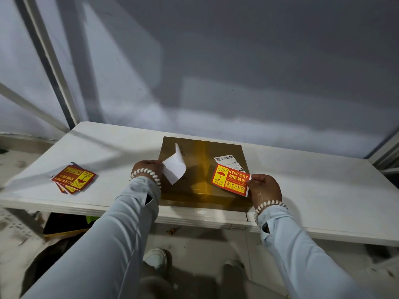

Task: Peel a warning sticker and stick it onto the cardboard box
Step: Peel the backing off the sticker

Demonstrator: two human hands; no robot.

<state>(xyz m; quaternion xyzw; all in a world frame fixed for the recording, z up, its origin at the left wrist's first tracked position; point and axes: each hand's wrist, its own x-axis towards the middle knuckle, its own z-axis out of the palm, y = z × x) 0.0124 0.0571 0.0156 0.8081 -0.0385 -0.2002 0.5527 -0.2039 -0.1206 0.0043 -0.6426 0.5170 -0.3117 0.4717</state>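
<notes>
A brown cardboard box (194,156) sealed with glossy tape lies flat on the white table (313,190), a white shipping label (228,160) on its right part. My right hand (264,187) pinches the right edge of a red and yellow "KEEP DRY" warning sticker (230,179), held over the box's near right corner. My left hand (148,168) holds a curled white backing sheet (174,168) above the box's left side. The two pieces are apart.
A small stack of the same warning stickers (74,178) lies on the table to the left. A grey wall rises right behind the table. Below the table edge are my shoes and a dark object on the floor at left.
</notes>
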